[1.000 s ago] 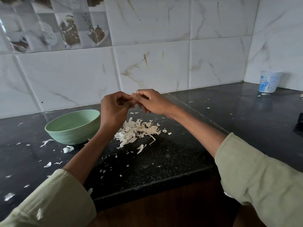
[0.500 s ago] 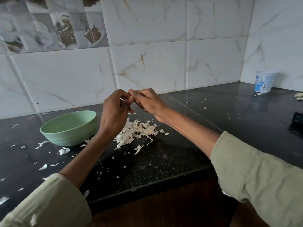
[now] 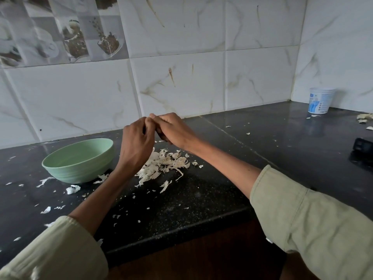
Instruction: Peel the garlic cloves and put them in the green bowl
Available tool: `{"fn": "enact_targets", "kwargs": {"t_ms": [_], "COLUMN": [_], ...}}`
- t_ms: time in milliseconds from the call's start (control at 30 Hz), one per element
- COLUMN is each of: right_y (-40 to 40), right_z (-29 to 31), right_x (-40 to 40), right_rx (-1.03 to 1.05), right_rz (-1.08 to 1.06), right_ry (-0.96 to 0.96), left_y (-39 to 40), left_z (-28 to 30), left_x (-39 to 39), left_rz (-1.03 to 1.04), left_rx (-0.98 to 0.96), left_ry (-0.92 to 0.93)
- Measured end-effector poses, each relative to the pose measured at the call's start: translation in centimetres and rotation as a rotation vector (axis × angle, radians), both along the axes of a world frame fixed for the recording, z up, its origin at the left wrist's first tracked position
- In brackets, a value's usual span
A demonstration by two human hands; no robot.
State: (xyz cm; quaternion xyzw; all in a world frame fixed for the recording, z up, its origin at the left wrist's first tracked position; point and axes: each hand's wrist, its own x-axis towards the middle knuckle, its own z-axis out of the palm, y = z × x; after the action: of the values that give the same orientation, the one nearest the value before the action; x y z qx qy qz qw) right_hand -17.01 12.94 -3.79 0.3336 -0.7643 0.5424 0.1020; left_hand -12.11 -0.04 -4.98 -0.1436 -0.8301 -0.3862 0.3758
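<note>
Fingers (image 3: 148, 123) of both hands meet in the air above the dark speckled stone desk (image 3: 201, 199), tips touching. On my screen the left hand (image 3: 136, 144) is curled, back of hand to the camera, and the right hand (image 3: 173, 130) is curled too, coming in from the right side. Both look pinched at the same spot, but what is between them is hidden; I cannot see any garlic clove, so I cannot tell if they grip sth.

Round pale green ribbed bowl (image 3: 80, 162) stands on the desk, left of the left wrist and just beside it. I see only the far inner wall and it shows no cloves; the bottom is not visible from this angle.

Under the hands lies a heap of whitish papery garlic peels (image 3: 167, 164), partly covered by the left forearm. Small white flakes (image 3: 72, 188) are scattered on the desk in front of the bowl and to its left.

Far right, near the tiled corner, stands a white plastic cup with blue print (image 3: 321, 101). A small black device (image 3: 363, 145) lies at the right edge, w/ few more peels (image 3: 364, 118) behind it.
</note>
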Motion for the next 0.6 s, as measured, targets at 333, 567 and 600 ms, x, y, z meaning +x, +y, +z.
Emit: {"fn": "enact_targets", "kwargs": {"t_ms": [333,567,600], "right_y": [1.1,1.7,1.8], "right_z": [-0.1,-0.2,-0.2], "right_x": [-1.4,-2.2,-2.1], "right_rx": [0.089,0.172,0.186], "right_rz": [-0.188,-0.240,-0.205], "right_ry": [0.222,0.182,0.117], "left_y": [-1.2,-2.9,-3.4], "left_z": [0.3,2.2,2.5], "left_x": [-0.5,-0.6,-0.5], "left_rz": [-0.025,0.223,0.269], "left_rx": [0.018,-0.071,-0.092], "left_ry": [-0.149,0.002,0.020]}}
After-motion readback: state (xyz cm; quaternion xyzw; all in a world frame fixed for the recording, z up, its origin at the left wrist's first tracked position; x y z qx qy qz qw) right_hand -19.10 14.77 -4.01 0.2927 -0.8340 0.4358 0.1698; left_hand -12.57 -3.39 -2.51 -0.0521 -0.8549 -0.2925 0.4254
